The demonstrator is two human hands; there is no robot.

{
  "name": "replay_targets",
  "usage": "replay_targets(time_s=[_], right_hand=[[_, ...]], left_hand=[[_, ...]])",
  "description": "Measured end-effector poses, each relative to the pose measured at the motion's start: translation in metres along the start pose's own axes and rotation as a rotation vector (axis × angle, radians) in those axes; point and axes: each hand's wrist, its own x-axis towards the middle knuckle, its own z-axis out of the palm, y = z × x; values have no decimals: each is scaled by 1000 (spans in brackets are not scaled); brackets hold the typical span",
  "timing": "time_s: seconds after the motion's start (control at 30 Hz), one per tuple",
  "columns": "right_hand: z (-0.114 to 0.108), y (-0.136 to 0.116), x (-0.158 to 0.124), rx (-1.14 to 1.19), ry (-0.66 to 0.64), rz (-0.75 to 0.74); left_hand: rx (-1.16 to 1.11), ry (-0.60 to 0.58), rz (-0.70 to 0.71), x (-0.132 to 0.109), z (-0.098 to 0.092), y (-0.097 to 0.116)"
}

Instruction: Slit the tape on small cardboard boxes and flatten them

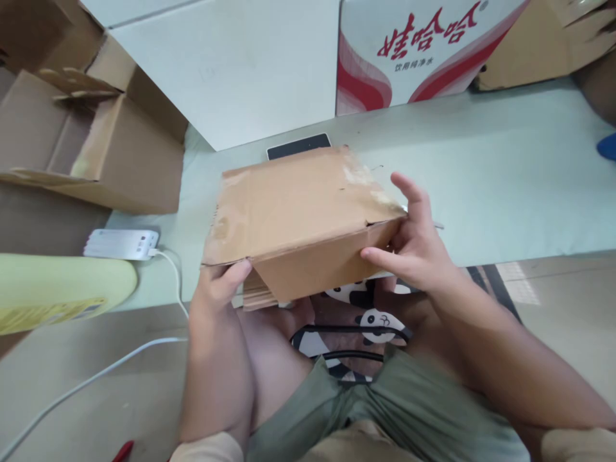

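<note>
A brown cardboard box with torn tape marks is held over the front edge of the pale green table. My left hand grips its lower left corner, thumb on the front flap, fingers hidden beneath. At the box's right end, my right hand holds the side, with fingers spread along the front flap and the top edge. Folded cardboard layers show under the box near my left hand.
An open cardboard box stands at the left. A white carton and a red-and-white printed carton stand behind. A dark phone lies behind the held box. A white power strip with cable lies left.
</note>
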Motion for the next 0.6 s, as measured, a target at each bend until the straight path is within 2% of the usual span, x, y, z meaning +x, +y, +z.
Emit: replay_targets(time_s=[0.07,0.13,0.23,0.3,0.4,0.47,0.53,0.6], right_hand=[[-1,2,-1,-63,7,8],[-1,3,-1,-57,8,41],[1,4,0,100,26,123],[3,7,3,245,52,177],[5,12,7,372,74,254],[7,16,9,376,120,301],[8,20,10,368,207,336],[8,23,12,361,299,378]], left_hand=[[-49,-115,57,-8,-3,5],[-30,-147,72,-11,-2,14],[80,-32,35,-5,5,34],[210,27,-40,1,10,45],[393,-5,-125,8,13,56],[326,-80,-130,10,13,59],[139,-133,-99,9,12,58],[-82,-136,-91,9,12,55]])
